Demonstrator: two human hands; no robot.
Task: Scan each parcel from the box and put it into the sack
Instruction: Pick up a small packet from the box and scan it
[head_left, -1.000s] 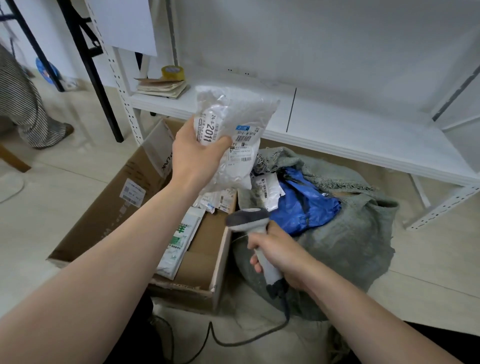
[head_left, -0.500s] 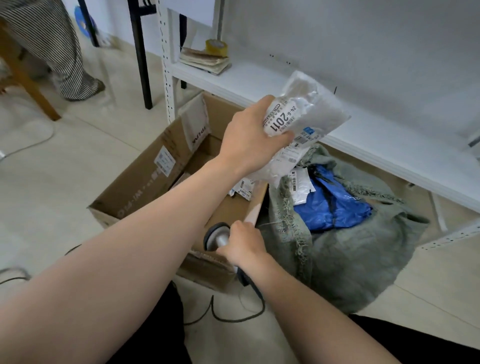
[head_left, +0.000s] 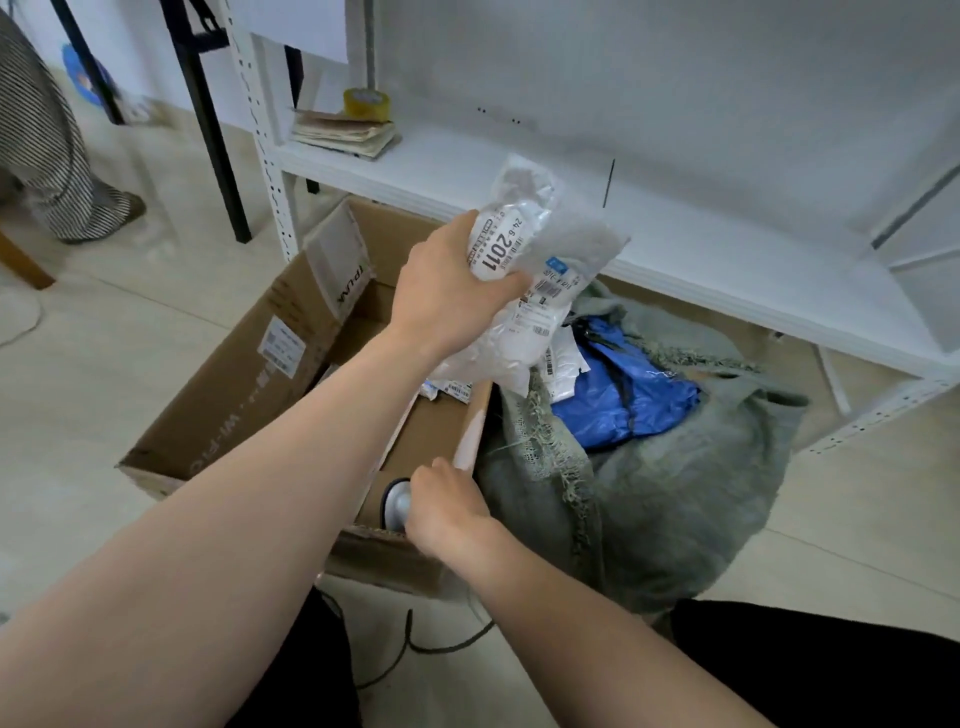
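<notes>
My left hand (head_left: 447, 283) grips a white plastic parcel (head_left: 524, 275) with a printed label, held in the air over the edge between the box and the sack. The open cardboard box (head_left: 249, 374) stands on the floor at the left, with a few white parcels (head_left: 449, 387) showing inside it. The grey-green woven sack (head_left: 675, 488) stands right of the box, its mouth open, a blue parcel (head_left: 618, 395) and a white one inside. My right hand (head_left: 449, 512) holds the grey barcode scanner (head_left: 397, 504) low at the box's near right corner; the scanner is mostly hidden.
A white metal shelf (head_left: 675, 249) runs behind the box and sack, carrying a stack of papers (head_left: 345, 136) and a tape roll (head_left: 368, 103). A black frame leg (head_left: 213, 135) stands at the left. The scanner's cable (head_left: 415, 649) trails on the floor. A person in striped trousers (head_left: 47, 156) stands far left.
My left hand has carried the white parcel rightward from above the box toward the sack's mouth. My right hand has lowered the scanner to the box's near corner.
</notes>
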